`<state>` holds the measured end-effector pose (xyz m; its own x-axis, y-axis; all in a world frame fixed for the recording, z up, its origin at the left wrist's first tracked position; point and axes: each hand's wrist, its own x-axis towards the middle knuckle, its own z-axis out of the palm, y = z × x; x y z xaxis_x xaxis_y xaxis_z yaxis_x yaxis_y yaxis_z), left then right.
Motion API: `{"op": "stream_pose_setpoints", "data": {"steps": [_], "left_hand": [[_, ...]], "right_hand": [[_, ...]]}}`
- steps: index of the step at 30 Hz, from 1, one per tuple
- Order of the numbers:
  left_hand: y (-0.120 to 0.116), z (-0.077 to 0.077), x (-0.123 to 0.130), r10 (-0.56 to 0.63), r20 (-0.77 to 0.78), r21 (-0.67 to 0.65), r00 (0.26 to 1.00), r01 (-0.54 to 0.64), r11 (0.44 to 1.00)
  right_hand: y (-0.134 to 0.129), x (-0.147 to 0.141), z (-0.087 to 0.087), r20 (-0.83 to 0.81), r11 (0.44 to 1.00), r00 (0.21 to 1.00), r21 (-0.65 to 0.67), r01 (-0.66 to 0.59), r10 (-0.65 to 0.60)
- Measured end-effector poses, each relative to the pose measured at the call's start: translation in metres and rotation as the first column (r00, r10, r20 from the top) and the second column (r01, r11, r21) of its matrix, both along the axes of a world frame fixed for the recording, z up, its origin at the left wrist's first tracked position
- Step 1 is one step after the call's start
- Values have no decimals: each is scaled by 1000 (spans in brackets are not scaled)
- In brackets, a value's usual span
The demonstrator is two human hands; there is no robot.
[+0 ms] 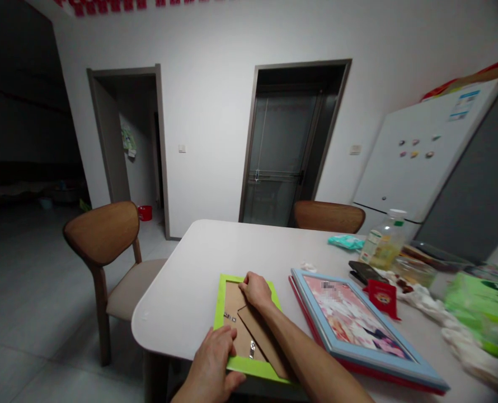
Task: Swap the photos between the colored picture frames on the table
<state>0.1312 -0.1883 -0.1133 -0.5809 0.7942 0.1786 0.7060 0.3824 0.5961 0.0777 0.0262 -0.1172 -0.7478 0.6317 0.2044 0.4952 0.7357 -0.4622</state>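
A lime-green picture frame [220,305] lies face down on the white table, its brown backing board [232,299] and slanted stand leg [259,336] turned up. Small metal clips [252,350] show on the board. My left hand [215,355] grips the frame's near left corner, fingers on the left side and thumb at the near edge. Curled closed, my right hand [257,290] presses at the far part of the board; what its fingertips pinch is hidden. To the right, a blue-framed picture [316,313] lies on top of a red frame [298,299].
Wooden chairs [102,232] stand at the table's left and far sides. On the right of the table [240,240] are a bottle [385,243], a dark wallet-like object [364,272], a red booklet [382,298], crumpled tissues and a green tissue pack [479,305]. A fridge [425,134] stands behind.
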Motion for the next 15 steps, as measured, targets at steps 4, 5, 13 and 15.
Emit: {"op": "stream_pose_setpoints", "data": {"steps": [4,5,13,15], "left_hand": [[-3,4,2,13,-9,-36,1000,-14,999],[-3,5,3,14,-15,-44,1000,-15,999],[19,2,13,-102,-150,-176,983,75,982],[28,-3,15,-124,-189,-163,974,94,982]], "right_hand": [[2,3,1,-43,999,999,-29,24,-25],[2,5,1,-59,999,998,-43,23,-25],[13,29,16,-276,970,956,-186,-153,98],[14,42,20,-322,956,938,-210,-205,130]]}}
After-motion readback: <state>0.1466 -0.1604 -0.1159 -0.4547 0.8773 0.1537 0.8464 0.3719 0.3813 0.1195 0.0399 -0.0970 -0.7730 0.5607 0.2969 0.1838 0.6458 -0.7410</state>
